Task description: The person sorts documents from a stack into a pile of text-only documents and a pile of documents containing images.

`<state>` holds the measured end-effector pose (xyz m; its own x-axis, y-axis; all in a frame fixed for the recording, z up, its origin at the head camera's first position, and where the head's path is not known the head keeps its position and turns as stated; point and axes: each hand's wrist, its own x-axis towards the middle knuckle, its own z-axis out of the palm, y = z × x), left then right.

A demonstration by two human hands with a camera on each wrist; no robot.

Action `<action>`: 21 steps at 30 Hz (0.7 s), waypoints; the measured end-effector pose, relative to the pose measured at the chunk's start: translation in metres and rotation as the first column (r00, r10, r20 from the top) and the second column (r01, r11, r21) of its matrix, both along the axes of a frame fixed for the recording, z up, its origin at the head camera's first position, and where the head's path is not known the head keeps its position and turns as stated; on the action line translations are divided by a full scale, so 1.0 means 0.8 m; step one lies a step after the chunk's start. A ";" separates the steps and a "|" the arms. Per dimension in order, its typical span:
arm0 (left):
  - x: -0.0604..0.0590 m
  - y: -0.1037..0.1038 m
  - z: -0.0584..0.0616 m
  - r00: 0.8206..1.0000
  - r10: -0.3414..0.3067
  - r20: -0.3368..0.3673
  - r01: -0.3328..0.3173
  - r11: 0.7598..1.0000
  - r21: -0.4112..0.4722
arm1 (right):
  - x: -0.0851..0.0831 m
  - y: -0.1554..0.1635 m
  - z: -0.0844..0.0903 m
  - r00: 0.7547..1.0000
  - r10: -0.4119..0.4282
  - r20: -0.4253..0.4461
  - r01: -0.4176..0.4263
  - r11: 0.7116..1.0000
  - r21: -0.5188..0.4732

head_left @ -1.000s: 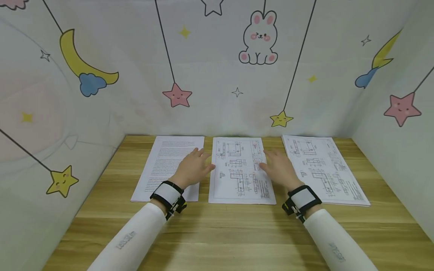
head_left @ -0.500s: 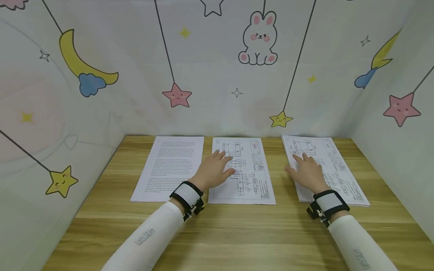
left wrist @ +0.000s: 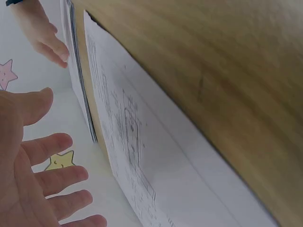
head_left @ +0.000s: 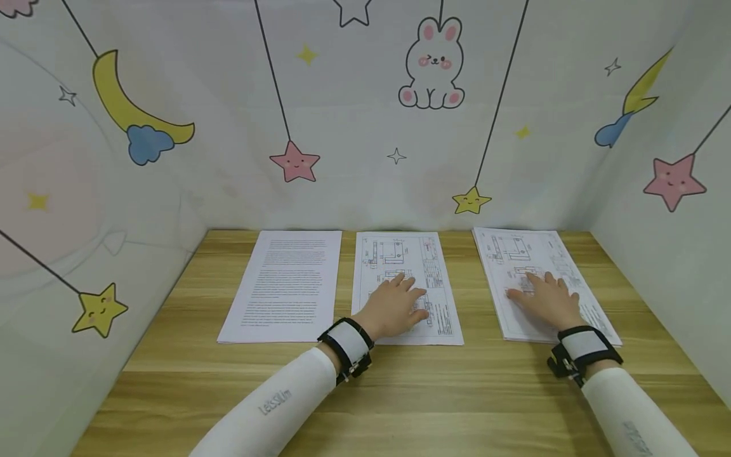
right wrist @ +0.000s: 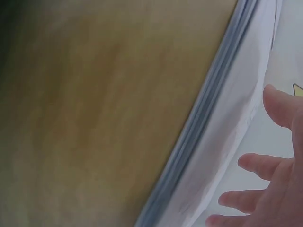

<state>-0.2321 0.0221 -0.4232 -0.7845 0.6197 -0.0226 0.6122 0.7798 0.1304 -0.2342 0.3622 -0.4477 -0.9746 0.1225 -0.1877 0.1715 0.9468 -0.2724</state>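
Papers (head_left: pixel 288 285) in a row; none lifted;
your left hand (head_left: pixel 391 309) hovers above the middle drawing (head_left: pixel 402 257), right hand (head_left: pixel 551 303) above the stack (head_left: pixel 528 254); fingers apart.

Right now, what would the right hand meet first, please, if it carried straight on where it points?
Most likely the stack of drawings below: the right hand slopes toward it, though any gap between them is hard to judge.
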 end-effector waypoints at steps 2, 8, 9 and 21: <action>0.005 0.007 -0.002 1.000 -0.018 0.002 0.018 1.000 -0.013 | 0.002 0.005 -0.002 1.000 -0.013 0.012 0.013 1.000 0.002; 0.010 0.018 -0.006 1.000 -0.025 0.017 0.026 1.000 -0.018 | 0.009 0.024 -0.005 0.995 -0.044 0.085 0.042 0.999 0.017; 0.010 0.019 -0.006 1.000 -0.025 0.017 0.025 1.000 -0.019 | 0.010 0.027 -0.005 0.994 -0.046 0.098 0.044 0.999 0.020; 0.009 0.027 -0.009 0.999 -0.032 0.023 0.033 0.999 -0.008 | 0.010 0.018 -0.007 0.981 -0.041 0.188 0.041 0.999 0.004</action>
<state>-0.2245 0.0435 -0.4305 -0.7631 0.6446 -0.0460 0.6342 0.7607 0.1383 -0.2261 0.3768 -0.4531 -0.9161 0.1620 -0.3668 0.2585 0.9379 -0.2314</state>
